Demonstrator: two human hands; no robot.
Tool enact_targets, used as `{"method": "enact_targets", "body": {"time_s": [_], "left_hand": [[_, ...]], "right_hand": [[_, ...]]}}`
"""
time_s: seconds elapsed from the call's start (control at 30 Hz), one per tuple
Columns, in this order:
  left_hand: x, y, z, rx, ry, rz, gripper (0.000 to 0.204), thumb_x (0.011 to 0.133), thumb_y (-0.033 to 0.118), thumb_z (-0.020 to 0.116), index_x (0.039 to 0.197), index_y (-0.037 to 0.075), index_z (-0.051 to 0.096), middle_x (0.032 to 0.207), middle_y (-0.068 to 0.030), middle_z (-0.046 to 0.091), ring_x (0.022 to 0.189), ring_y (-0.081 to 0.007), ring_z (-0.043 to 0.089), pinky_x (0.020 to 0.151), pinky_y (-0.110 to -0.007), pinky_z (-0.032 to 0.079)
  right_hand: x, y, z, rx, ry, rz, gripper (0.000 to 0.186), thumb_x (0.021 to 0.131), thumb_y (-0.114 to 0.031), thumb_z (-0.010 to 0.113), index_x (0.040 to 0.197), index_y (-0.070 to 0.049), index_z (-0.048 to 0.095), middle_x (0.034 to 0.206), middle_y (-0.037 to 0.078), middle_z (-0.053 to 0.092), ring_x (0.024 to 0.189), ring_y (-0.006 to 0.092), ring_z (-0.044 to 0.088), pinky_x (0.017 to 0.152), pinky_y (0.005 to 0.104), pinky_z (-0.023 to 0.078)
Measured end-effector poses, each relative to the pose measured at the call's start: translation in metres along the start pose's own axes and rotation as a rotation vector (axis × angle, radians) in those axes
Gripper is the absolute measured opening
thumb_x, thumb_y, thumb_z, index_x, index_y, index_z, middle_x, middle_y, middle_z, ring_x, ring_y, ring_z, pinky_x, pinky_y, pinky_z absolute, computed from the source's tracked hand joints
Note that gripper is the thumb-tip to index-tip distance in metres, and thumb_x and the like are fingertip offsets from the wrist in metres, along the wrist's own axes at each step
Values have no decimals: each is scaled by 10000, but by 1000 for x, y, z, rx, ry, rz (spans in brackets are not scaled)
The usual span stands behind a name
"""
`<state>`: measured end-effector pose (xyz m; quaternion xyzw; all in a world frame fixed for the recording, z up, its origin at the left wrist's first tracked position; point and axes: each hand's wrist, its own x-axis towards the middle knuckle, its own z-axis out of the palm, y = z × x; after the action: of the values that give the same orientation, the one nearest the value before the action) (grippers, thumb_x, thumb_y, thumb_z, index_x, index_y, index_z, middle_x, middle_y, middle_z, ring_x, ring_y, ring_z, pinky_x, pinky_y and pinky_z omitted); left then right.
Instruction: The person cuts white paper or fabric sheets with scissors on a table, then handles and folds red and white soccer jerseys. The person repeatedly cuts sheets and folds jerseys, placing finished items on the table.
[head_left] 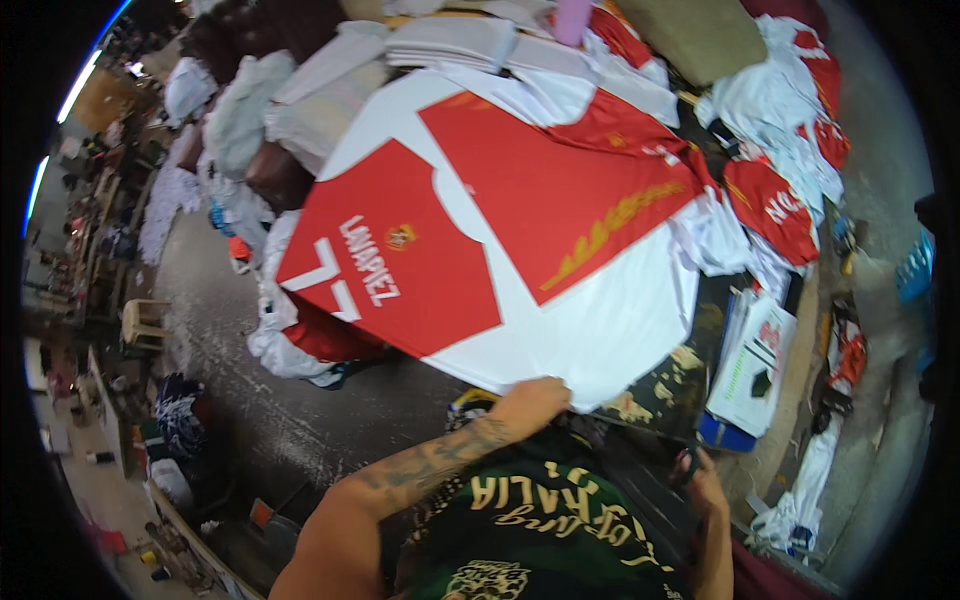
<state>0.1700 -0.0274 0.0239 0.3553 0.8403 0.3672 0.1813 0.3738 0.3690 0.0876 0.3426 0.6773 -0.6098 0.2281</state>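
Note:
A wide white fabric sheet (580, 335) with red jersey panels printed on it lies spread over the table in front of me. One red panel (400, 250) carries white lettering and a small crest; the other red panel (560, 190) has a gold pattern along one edge. At the sheet's near edge, my left hand (535, 405) has its fingers closed on the white cloth. My right hand (706, 485) is low on the right, away from the sheet, its fingers curled round a small black object (688, 464) whose kind I cannot make out.
Folded white cloth (450, 42) is stacked at the far side. Red and white pieces (775, 205) heap up at the right. A white and blue box (752, 365) stands on the table's right edge. Beyond the table at left are a plastic stool (145, 323) and full bags (245, 110).

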Motion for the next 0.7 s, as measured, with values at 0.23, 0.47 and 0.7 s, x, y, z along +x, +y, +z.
{"method": "enact_targets", "body": {"time_s": [0.23,0.47,0.7], "left_hand": [[-27,12,-3,-268,274,-241,103,957,122,759,1010,43,799,989,-75,718,987,-300,567,916,-410,471],[-16,17,-5,-43,103,-174,103,930,142,780,1011,90,819,991,-18,652,1064,-266,538,980,-422,410],[-18,23,-10,-87,66,-168,108,918,172,792,998,112,832,1071,8,640,1172,-254,522,1052,-460,370]], "right_hand": [[-10,-36,82,-551,-537,-28,815,961,-660,717,1458,-32,567,1364,259,673,1289,403,630,1096,477,463],[20,-81,95,-808,-534,265,833,857,-674,815,1335,-13,647,1117,224,725,1067,384,692,968,484,510],[40,-84,108,-754,-420,135,791,788,-706,857,1088,16,737,903,183,714,879,334,696,860,440,544]]}}
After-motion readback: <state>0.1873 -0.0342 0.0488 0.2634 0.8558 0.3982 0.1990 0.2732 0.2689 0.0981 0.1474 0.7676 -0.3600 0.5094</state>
